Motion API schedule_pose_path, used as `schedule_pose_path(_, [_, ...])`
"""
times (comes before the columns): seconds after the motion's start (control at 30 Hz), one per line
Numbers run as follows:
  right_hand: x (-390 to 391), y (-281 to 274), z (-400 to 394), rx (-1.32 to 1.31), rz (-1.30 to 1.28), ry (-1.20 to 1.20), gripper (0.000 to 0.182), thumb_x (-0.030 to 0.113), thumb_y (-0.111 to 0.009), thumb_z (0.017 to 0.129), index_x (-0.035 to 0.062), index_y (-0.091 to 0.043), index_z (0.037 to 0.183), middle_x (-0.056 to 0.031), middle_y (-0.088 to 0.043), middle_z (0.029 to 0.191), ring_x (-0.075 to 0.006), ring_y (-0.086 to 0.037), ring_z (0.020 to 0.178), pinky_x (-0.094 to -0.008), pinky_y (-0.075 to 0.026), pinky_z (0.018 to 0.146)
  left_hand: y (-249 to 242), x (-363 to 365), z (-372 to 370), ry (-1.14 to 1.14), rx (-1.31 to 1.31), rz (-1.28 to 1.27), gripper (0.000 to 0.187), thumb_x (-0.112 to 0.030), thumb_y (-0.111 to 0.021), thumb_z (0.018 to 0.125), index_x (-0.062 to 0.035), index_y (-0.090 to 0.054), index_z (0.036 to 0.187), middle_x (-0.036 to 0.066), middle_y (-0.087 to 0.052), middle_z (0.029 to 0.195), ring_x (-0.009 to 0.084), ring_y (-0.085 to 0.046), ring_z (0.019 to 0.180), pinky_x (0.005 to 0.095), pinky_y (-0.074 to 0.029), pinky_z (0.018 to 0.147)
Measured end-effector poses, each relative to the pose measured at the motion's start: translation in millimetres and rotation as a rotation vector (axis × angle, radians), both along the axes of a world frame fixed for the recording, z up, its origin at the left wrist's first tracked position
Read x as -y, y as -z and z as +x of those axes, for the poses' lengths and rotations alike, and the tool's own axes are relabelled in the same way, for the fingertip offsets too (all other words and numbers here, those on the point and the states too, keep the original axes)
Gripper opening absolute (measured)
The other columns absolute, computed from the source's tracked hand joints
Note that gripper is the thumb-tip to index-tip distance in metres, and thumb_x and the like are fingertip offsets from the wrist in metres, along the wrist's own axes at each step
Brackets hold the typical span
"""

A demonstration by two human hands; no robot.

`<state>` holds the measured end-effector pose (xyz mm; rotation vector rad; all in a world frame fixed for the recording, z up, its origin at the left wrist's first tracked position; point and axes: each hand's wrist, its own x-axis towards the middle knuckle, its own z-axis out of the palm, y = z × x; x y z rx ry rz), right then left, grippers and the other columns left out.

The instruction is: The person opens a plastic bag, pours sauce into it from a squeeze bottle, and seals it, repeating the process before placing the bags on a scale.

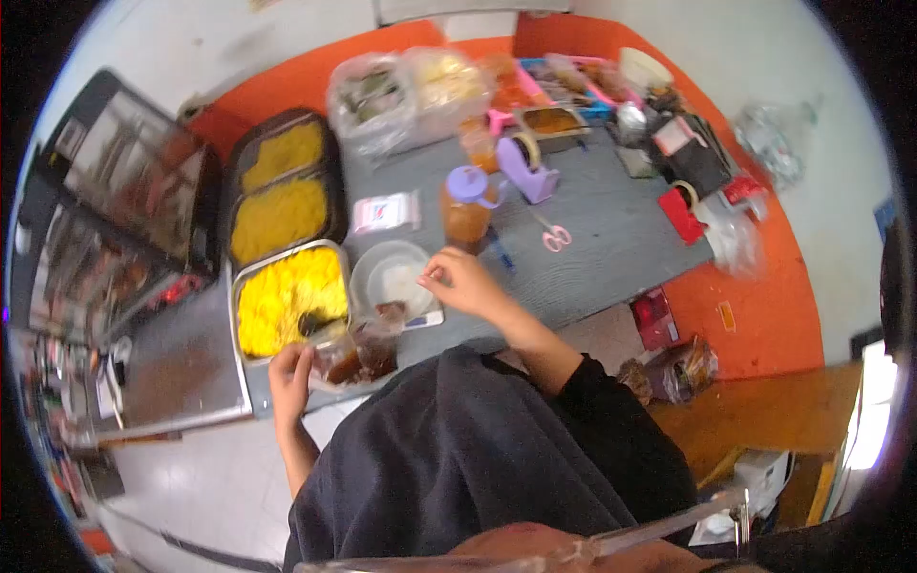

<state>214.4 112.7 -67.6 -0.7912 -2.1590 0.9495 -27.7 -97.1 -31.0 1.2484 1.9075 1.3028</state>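
The left hand [289, 368] clasps a clear tub [355, 355] of dark food at the tabletop [611, 239] edge. The right hand [465, 284] pinches something small over a round bowl [390, 277]. The tub looks thin, flexible, probably slippery; best held by its sides.

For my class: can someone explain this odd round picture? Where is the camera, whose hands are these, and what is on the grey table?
The camera sits on a person's head and looks down, so the wide lens bends everything round. The dark cloth at the bottom is that person's own clothing. Both hands are theirs. The left hand touches a clear bag of brown food at the table's near edge. The right hand is pinched over a round clear container holding something white; what it pinches is too small to tell. On the grey table lie trays of yellow food, a jar with a purple lid, a purple tape dispenser and pink scissors.
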Motion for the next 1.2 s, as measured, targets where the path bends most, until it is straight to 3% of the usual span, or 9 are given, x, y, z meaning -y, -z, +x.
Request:
schedule_pose_path(0.07, [1, 9, 3, 0.139, 0.104, -0.148, 0.054, 0.036, -0.077, 0.065, 0.0072, -0.059, 0.106, -0.0122, -0.052, 0.104, -0.0291, -0.048, 0.100, -0.0379, -0.039, 0.086, 27, 4, -10, -0.185, -0.161, -0.097, 0.020, -0.015, -0.061, 0.084, 0.0035, -0.058, 0.091, 0.013, -0.060, 0.075, 0.0223, -0.059, 0.071, 0.0305, -0.046, 0.067])
schedule_pose_path(0.17, [13, 17, -10, 0.298, 0.254, -0.281, 0.062, 0.038, -0.077, 0.063, 0.0117, -0.056, 0.115, -0.0102, -0.050, 0.108, -0.0246, -0.043, 0.109, -0.0410, -0.032, 0.090, 76, 7, -14, -0.362, -0.733, -0.053, 0.041, -0.020, -0.067, 0.078, 0.0026, -0.052, 0.108, 0.022, -0.056, 0.101, 0.0367, -0.053, 0.096, 0.0395, -0.043, 0.085])
schedule_pose_path(0.33, [18, 45, -45, 0.145, 0.298, -0.293, 0.016, 0.020, -0.068, 0.073, 0.0101, -0.068, 0.085, -0.0040, -0.057, 0.098, -0.0265, -0.048, 0.101, -0.0409, -0.034, 0.087, 59, -15, 30, -0.258, -0.682, 0.080, 0.048, -0.017, -0.069, 0.074, 0.0001, -0.048, 0.114, 0.021, -0.051, 0.111, 0.0365, -0.048, 0.106, 0.0417, -0.039, 0.090])
schedule_pose_path(0.43, [7, 42, -55, -0.151, 0.123, -0.287, 0.014, 0.019, -0.066, 0.076, 0.0072, -0.067, 0.082, -0.0064, -0.061, 0.086, -0.0270, -0.056, 0.085, -0.0388, -0.041, 0.078, 57, -35, 39, -0.124, -0.707, 0.147, 0.052, -0.016, -0.071, 0.072, -0.0012, -0.048, 0.116, 0.018, -0.052, 0.110, 0.0347, -0.050, 0.101, 0.0401, -0.040, 0.086])
schedule_pose_path(0.57, [17, 8, -40, -0.163, -0.091, -0.311, 0.017, 0.018, -0.065, 0.079, 0.0040, -0.066, 0.087, -0.0074, -0.063, 0.083, -0.0232, -0.060, 0.075, -0.0338, -0.046, 0.071, 39, -59, 50, -0.006, -0.389, 0.133, 0.046, -0.015, -0.073, 0.071, -0.0036, -0.056, 0.112, 0.013, -0.060, 0.096, 0.0242, -0.053, 0.080, 0.0328, -0.043, 0.073])
schedule_pose_path(0.67, [28, -5, -27, -0.243, -0.310, -0.298, 0.021, 0.018, -0.065, 0.081, 0.0014, -0.065, 0.093, -0.0077, -0.064, 0.084, -0.0167, -0.062, 0.080, -0.0299, -0.047, 0.072, 30, -68, 58, 0.057, -0.102, 0.147, 0.010, -0.011, -0.069, 0.077, -0.0009, -0.068, 0.080, 0.008, -0.061, 0.066, 0.0150, -0.052, 0.059, 0.0273, -0.042, 0.060])
schedule_pose_path(0.73, [35, -6, -19, -0.219, -0.350, -0.316, 0.019, 0.009, -0.065, 0.081, -0.0019, -0.063, 0.097, -0.0038, -0.064, 0.086, -0.0099, -0.059, 0.080, -0.0253, -0.047, 0.072, 27, -69, 60, 0.097, -0.069, 0.133, 0.011, -0.011, -0.069, 0.077, -0.0010, -0.068, 0.082, 0.008, -0.061, 0.068, 0.0143, -0.052, 0.061, 0.0272, -0.042, 0.060])
schedule_pose_path(0.93, [46, 6, -18, -0.383, -0.690, -0.274, 0.015, 0.008, -0.060, 0.086, -0.0018, -0.062, 0.097, -0.0043, -0.064, 0.085, -0.0094, -0.058, 0.075, -0.0253, -0.047, 0.070, 12, -66, 71, 0.150, 0.159, -0.011, 0.014, -0.012, -0.060, 0.086, 0.0016, -0.064, 0.087, 0.004, -0.064, 0.074, 0.0084, -0.057, 0.070, 0.0239, -0.044, 0.065])
schedule_pose_path(1.2, [42, -16, -5, -0.376, -0.736, -0.341, 0.019, 0.008, -0.048, 0.091, -0.0025, -0.064, 0.091, -0.0047, -0.063, 0.079, -0.0109, -0.059, 0.071, -0.0245, -0.047, 0.067, 6, -64, 75, 0.202, 0.227, 0.186, 0.013, -0.011, -0.058, 0.086, -0.0001, -0.061, 0.080, 0.004, -0.062, 0.067, 0.0090, -0.058, 0.063, 0.0230, -0.042, 0.059])
